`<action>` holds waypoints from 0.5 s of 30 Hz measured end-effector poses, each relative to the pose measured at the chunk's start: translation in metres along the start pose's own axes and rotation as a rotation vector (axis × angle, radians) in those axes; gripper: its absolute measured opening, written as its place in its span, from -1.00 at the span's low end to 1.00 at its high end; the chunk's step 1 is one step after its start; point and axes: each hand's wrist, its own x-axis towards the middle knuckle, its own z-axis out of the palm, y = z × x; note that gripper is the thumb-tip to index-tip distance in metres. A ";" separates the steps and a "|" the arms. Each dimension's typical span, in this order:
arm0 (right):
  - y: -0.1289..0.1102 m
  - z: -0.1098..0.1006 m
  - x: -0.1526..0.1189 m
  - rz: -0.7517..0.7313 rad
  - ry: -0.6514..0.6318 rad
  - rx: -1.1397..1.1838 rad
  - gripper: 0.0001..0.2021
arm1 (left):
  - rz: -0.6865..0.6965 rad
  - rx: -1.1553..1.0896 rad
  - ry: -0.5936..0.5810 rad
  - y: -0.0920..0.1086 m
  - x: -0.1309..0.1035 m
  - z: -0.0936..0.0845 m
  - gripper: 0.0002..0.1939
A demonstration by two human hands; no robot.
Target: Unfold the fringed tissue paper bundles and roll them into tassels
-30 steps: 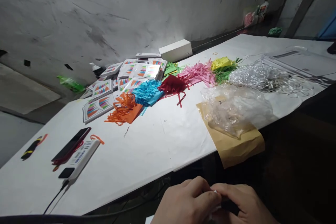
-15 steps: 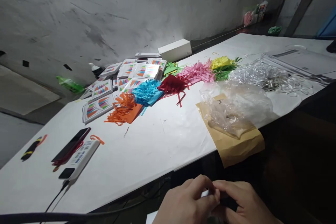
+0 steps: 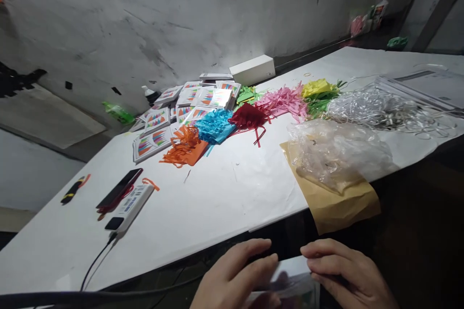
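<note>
Below the table's near edge, a flat white packet [image 3: 290,270] with a shiny clear covering lies between my two hands. Its lower part is dim, blurred and cut off by the frame. My left hand [image 3: 235,275] reaches across the packet's left side with fingers stretched out and apart; part of it is smeared by motion. At the packet's upper right edge, my right hand [image 3: 344,270] has its thumb and fingertips closed on the border. On the table beyond lies a brown paper envelope [image 3: 344,212], under crumpled clear plastic bags [image 3: 337,149].
Strip bundles in orange [image 3: 184,147], blue [image 3: 215,125], red [image 3: 250,116], pink [image 3: 284,101] and yellow [image 3: 319,88] cross the white table [image 3: 217,203]. Several printed packets [image 3: 152,142] are piled behind. Silver cord [image 3: 377,108] lies right; a phone [image 3: 119,188] and power strip [image 3: 132,207] lie left.
My hands have moved apart from where their fingertips met, and my left fingers have spread. More of the white packet shows between them. The view has shifted slightly, moving the table rightward.
</note>
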 end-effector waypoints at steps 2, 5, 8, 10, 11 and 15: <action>0.002 -0.001 -0.002 0.019 0.004 -0.012 -0.89 | -0.060 -0.066 0.014 -0.008 -0.014 0.000 -0.65; 0.005 -0.002 -0.005 0.043 -0.002 -0.002 -0.90 | -0.064 -0.255 0.065 -0.013 -0.027 0.012 -0.67; 0.004 -0.001 -0.003 0.027 -0.039 -0.008 -0.92 | -0.070 -0.360 0.177 -0.010 -0.031 0.027 -0.72; 0.001 0.002 0.001 0.003 -0.049 -0.019 -0.96 | -0.068 -0.367 0.214 -0.008 -0.032 0.033 -0.72; -0.001 0.004 0.003 -0.011 -0.053 -0.025 -0.91 | -0.064 -0.367 0.216 -0.007 -0.032 0.034 -0.72; -0.004 0.017 0.006 -0.029 -0.083 -0.043 -0.89 | -0.036 -0.331 0.190 -0.010 -0.028 0.033 -0.79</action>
